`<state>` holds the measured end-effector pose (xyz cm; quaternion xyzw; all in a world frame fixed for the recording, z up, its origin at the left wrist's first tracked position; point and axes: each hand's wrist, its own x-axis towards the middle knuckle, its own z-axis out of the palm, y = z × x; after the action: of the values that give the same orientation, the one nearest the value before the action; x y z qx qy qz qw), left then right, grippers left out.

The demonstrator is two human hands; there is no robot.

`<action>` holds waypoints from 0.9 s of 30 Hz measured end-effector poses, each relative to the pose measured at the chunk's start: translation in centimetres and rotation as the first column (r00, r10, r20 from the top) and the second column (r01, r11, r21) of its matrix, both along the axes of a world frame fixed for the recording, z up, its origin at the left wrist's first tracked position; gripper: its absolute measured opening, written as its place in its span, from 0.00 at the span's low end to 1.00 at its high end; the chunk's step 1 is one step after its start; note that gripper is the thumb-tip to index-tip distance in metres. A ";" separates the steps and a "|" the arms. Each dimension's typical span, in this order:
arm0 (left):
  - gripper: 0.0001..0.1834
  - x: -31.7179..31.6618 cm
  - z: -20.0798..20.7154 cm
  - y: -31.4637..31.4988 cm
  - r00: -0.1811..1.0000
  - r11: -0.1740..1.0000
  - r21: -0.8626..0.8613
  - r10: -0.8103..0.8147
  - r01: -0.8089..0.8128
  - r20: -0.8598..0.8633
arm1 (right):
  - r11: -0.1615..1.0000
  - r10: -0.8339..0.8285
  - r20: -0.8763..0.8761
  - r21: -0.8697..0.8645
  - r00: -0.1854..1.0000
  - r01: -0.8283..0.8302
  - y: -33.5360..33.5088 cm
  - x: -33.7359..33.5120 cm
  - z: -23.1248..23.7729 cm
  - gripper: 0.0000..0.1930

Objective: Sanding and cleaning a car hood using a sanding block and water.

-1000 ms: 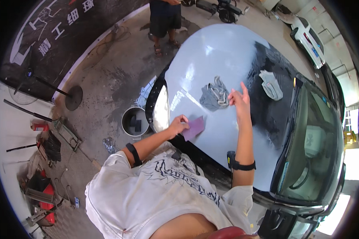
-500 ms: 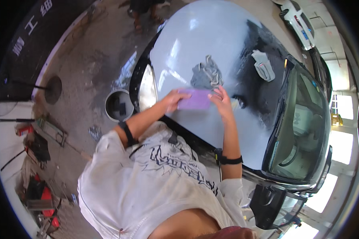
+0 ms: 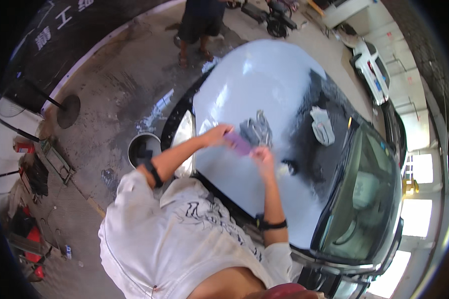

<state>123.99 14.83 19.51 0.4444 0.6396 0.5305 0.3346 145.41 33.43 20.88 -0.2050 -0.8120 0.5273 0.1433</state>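
Note:
My two hands hold a purple rectangular sheet above a car hood covered with pale grey-white. Its near-left end is pinched by my left hand, fingers closed. At the other end, the closed fingers of my right hand grip the lower right corner, somewhat blurred. Just beyond the sheet, a crumpled grey cloth lies on the hood. Farther right is a light grey folded cloth on the hood's dark area. A small round black object rests close to my right hand.
Left of the headlight stands a bucket on the wet-patched floor. The windshield is on the right. Another person stands beyond the car, near a scooter. A round stand base is at the left.
The purple sheet has turned from roughly level to slanting down toward the right, and my right hand has lowered with it. The view has shifted, showing more of the other person and the scooter.

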 end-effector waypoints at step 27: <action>0.35 18.3 -10.7 -8.2 0.673 0.840 -0.052 0.394 -0.540 -0.627 | 0.989 -0.045 0.209 0.148 0.977 0.014 -0.7 20.9 -2.0 0.18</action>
<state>142.33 6.62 8.81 0.3647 0.8612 0.3534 0.0194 166.32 32.70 18.87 -0.2608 -0.8560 0.4395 0.0786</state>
